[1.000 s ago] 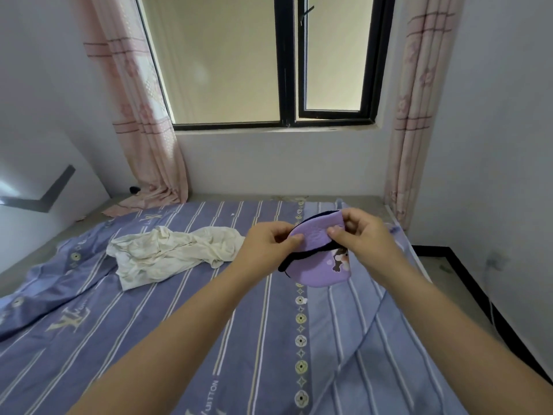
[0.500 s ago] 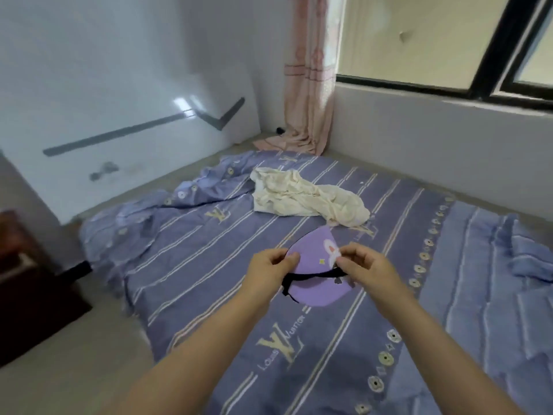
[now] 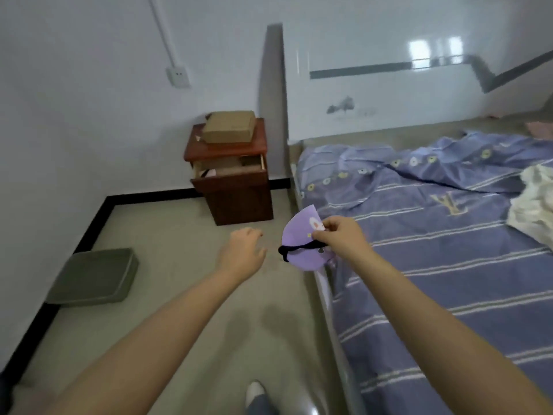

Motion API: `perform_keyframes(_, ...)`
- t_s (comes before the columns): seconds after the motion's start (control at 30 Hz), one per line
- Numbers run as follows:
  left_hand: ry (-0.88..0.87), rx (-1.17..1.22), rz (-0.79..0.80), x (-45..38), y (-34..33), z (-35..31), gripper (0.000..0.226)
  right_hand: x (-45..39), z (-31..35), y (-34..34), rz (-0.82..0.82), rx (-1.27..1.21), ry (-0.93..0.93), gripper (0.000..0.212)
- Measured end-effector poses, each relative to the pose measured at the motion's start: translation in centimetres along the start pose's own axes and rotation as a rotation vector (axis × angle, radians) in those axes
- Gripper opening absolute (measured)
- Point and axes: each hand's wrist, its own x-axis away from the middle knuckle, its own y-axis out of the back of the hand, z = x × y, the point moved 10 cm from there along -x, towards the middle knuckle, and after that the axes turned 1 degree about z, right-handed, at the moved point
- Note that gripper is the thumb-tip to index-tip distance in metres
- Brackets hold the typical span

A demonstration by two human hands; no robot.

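A purple eye mask (image 3: 299, 247) with a black strap and a small cartoon print hangs folded in the air over the bed's left edge. My right hand (image 3: 341, 236) pinches it between thumb and fingers at its right side. My left hand (image 3: 244, 250) is apart from the mask, to its left over the floor, with fingers loosely curled and nothing in it.
A dark wooden nightstand (image 3: 236, 187) stands against the wall with its top drawer (image 3: 227, 169) pulled out and a brown box (image 3: 230, 127) on top. A grey bin (image 3: 95, 277) lies on the floor at left. The bed with a purple striped sheet (image 3: 434, 250) carries a cream garment (image 3: 535, 205).
The view has swung left from the window to the nightstand corner. My left hand has let go of the mask, which now hangs from my right hand alone.
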Motion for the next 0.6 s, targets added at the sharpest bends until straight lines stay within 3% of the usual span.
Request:
perform_keyframes(0.13, 0.117, -0.185, 0.020, -6.2, 4.0, 12.0, 0.037, -10.1, 5.3, -8.5, -0.023, 0.094, 0.047, 0.017)
perform_keyframes(0.3, 0.225, -0.220, 0.061, -13.6, 7.2, 22.2, 0.038, -21.1, 8.3, -16.1, 0.047, 0.205, -0.008, 0.023)
perform_keyframes(0.37, 0.245, -0.186, 0.046, -17.3, 8.0, 25.0, 0.041, -26.4, 8.2, -18.1, 0.087, 0.140, -0.095, 0.019)
perform_keyframes(0.5, 0.284, -0.109, -0.021, -26.5, 8.0, 30.7, 0.045, -38.4, 5.6, -21.9, 0.057, -0.143, -0.344, 0.032)
perform_keyframes(0.57, 0.322, -0.105, 0.002, -31.7, 6.5, 33.9, 0.044, -44.4, 3.8, -24.7, 0.047, -0.274, -0.453, 0.009)
perform_keyframes(0.6, 0.335, -0.110, 0.023, -34.4, 5.6, 35.4, 0.043, -47.3, 2.8, -26.2, 0.051, -0.302, -0.510, 0.008)
